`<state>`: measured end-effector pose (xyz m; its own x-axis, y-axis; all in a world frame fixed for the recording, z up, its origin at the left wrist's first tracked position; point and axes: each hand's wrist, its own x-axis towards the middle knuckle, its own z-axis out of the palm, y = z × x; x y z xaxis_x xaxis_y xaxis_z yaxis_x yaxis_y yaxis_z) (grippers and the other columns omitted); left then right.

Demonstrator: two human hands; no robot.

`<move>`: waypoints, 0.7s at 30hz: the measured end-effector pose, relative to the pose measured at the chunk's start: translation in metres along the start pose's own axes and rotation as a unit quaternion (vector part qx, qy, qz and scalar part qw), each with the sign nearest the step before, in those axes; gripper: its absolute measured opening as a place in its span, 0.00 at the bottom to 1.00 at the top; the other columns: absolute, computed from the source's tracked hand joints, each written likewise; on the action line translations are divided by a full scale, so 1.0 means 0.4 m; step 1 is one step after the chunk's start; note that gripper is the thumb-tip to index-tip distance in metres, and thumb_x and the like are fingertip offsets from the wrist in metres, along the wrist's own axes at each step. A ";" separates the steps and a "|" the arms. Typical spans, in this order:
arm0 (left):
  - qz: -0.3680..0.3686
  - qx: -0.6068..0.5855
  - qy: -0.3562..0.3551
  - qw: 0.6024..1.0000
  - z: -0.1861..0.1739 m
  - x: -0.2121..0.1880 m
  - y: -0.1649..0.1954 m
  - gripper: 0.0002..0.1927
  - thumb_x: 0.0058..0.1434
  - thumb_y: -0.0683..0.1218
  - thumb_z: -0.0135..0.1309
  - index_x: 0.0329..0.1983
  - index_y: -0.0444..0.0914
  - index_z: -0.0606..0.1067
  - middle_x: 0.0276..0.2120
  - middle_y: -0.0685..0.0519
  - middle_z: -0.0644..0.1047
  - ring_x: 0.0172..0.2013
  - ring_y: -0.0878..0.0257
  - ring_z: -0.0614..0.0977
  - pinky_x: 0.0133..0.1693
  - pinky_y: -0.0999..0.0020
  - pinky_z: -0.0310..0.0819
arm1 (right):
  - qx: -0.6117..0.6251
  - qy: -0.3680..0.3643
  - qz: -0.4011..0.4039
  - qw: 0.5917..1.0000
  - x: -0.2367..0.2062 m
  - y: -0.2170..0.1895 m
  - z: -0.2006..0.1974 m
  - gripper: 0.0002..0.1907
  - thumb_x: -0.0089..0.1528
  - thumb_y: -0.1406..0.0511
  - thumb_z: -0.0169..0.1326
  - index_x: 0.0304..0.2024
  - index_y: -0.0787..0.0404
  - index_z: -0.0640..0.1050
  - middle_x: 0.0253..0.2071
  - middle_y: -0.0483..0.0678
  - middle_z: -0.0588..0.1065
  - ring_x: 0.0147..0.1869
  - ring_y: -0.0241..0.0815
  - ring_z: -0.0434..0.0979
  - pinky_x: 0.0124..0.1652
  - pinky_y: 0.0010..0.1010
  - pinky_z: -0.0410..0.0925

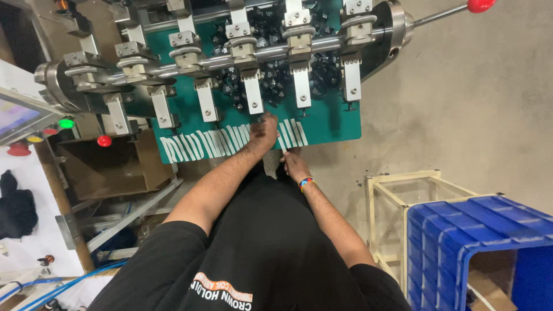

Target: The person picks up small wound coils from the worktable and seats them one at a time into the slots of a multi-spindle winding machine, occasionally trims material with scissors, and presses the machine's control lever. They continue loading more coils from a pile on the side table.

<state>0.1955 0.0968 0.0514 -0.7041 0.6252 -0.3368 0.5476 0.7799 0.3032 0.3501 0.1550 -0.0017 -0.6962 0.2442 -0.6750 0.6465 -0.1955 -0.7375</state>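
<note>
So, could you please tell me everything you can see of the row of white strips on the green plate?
The white strips are thin, flat, pale pieces laid side by side along the near edge of the green plate, most leaning slightly. The row runs from the plate's left corner to past its middle. The left hand rests on the row near its right end; the right hand holds one strip just off the edge. Their material cannot be told.

Tilted screen (17,115) at left edge, pale purple display, grey frame

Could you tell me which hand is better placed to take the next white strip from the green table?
Probably the left hand: it rests on the row of white strips on the green table. The right hand sits below the table's edge.
</note>
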 end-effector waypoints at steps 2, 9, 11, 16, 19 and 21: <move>0.026 -0.012 0.011 1.000 -0.002 0.002 0.000 0.19 0.48 0.48 0.70 0.40 0.37 0.76 0.41 0.47 0.77 0.39 0.50 0.84 0.37 0.58 0.80 | -0.046 0.033 -0.003 0.998 0.017 -0.016 0.005 0.24 0.72 0.52 0.43 0.38 0.64 0.80 0.22 0.49 0.73 0.25 0.40 0.73 0.28 0.34 0.66; 0.111 -0.137 0.113 0.978 0.017 -0.047 -0.052 0.23 0.50 0.43 0.67 0.48 0.35 0.72 0.43 0.42 0.78 0.44 0.42 0.81 0.43 0.52 0.77 | -0.312 -0.073 0.134 0.938 0.015 -0.020 0.021 0.20 0.69 0.58 0.44 0.39 0.64 0.82 0.39 0.57 0.81 0.44 0.57 0.82 0.47 0.44 0.70; 0.110 -0.155 0.156 0.969 0.024 -0.060 -0.071 0.28 0.50 0.46 0.69 0.52 0.35 0.71 0.42 0.41 0.79 0.43 0.42 0.81 0.42 0.52 0.77 | -0.274 -0.031 0.030 0.961 -0.024 -0.012 0.016 0.19 0.67 0.56 0.49 0.43 0.64 0.80 0.41 0.58 0.81 0.46 0.58 0.81 0.47 0.44 0.70; -0.011 -0.260 -0.156 0.953 0.064 -0.126 -0.094 0.32 0.45 0.54 0.74 0.49 0.39 0.73 0.33 0.46 0.80 0.36 0.50 0.83 0.39 0.56 0.77 | -0.203 -0.015 -0.236 0.950 -0.086 -0.004 -0.024 0.25 0.61 0.54 0.59 0.54 0.64 0.77 0.47 0.59 0.79 0.52 0.59 0.80 0.49 0.42 0.71; 0.021 -0.248 -0.201 0.947 0.082 -0.145 -0.086 0.22 0.44 0.54 0.74 0.36 0.40 0.78 0.32 0.48 0.81 0.36 0.52 0.83 0.39 0.56 0.77 | -0.213 -0.046 -0.226 0.949 -0.083 0.007 -0.025 0.24 0.62 0.55 0.60 0.55 0.63 0.77 0.47 0.58 0.80 0.52 0.57 0.80 0.49 0.42 0.72; 0.026 -0.186 -0.127 0.974 0.080 -0.144 -0.078 0.13 0.50 0.51 0.69 0.32 0.42 0.80 0.33 0.48 0.81 0.37 0.49 0.82 0.39 0.52 0.76 | -0.182 -0.035 -0.235 0.954 -0.072 0.023 -0.017 0.23 0.65 0.55 0.57 0.55 0.63 0.77 0.43 0.57 0.80 0.48 0.53 0.82 0.46 0.41 0.73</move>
<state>0.2335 0.0374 0.0330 -0.5191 0.6880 -0.5071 0.3449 0.7115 0.6123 0.3782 0.1526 0.0113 -0.9465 0.1582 -0.2814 0.3152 0.2654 -0.9112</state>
